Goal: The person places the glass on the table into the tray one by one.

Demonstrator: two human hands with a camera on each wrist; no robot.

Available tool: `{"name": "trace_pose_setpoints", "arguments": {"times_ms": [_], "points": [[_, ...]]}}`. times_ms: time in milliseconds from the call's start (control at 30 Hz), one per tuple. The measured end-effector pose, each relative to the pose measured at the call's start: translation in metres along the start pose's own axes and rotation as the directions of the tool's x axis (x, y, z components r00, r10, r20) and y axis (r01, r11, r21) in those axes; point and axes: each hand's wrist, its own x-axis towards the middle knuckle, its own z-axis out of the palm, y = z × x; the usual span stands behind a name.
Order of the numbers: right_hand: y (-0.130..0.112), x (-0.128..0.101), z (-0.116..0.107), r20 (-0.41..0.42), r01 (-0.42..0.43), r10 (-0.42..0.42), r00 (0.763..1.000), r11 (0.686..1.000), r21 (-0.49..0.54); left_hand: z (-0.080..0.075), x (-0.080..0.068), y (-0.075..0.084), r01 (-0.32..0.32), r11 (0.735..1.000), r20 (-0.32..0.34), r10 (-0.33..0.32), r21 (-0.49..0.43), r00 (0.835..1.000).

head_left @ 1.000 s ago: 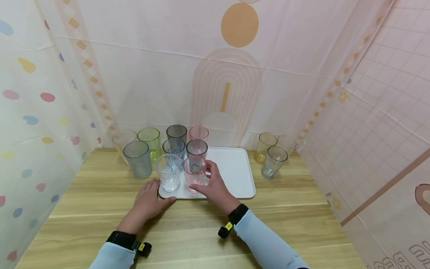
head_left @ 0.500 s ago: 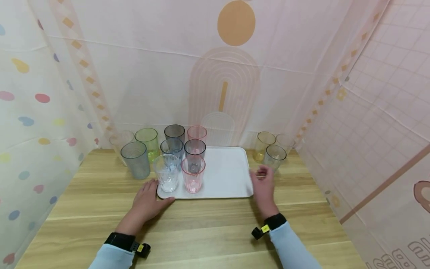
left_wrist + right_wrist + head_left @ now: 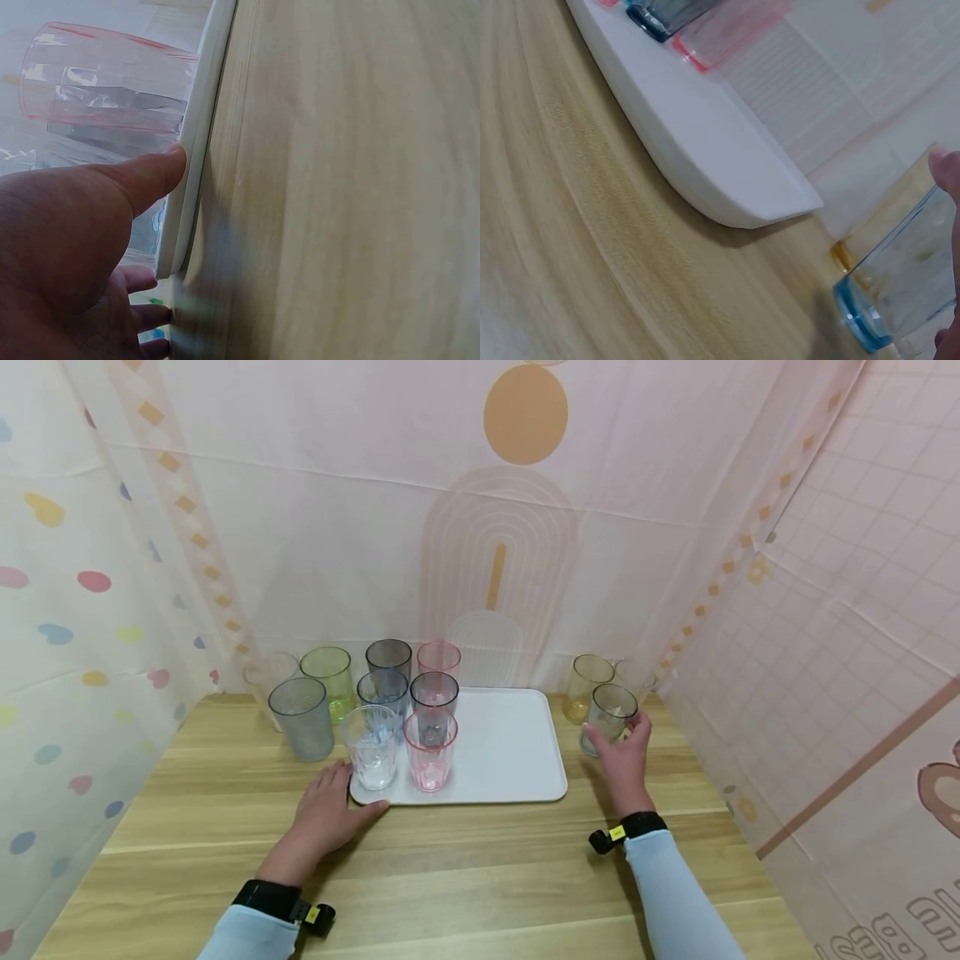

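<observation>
My left hand lies at the front left corner of the white tray. Its thumb touches the tray's front rim, and the other fingers lie straight along the left end. At the right, my right hand grips a clear greyish glass, thumb on one side and fingers on the other. That glass shows a bluish base in the right wrist view, tilted there with the camera. On the tray's left half stand a pink-rimmed glass, a clear glass, a dark grey glass and several others.
Behind the gripped glass stand an amber glass and a clear glass. Left of the tray are a blue-grey glass, a green glass and another clear glass. A patterned curtain closes off the table's back.
My right hand has let go of the pink-rimmed glass on the tray, moved right past the tray's end and taken hold of the clear greyish glass. My left hand has stayed at the corner.
</observation>
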Motion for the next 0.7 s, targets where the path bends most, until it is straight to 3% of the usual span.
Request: {"name": "trace_pose_setpoints", "arguments": {"times_ms": [433,700], "points": [[0.008,-0.005,0.008,0.031,0.035,-0.035,0.999,0.999,0.016,0.0,-0.002,0.0,0.018,1.0,0.014,-0.018,-0.006,1.0],[-0.007,-0.019,0.014,0.084,0.054,-0.057,0.995,0.998,0.041,0.0,-0.001,0.0,0.031,0.999,0.022,-0.031,-0.016,0.999]]}}
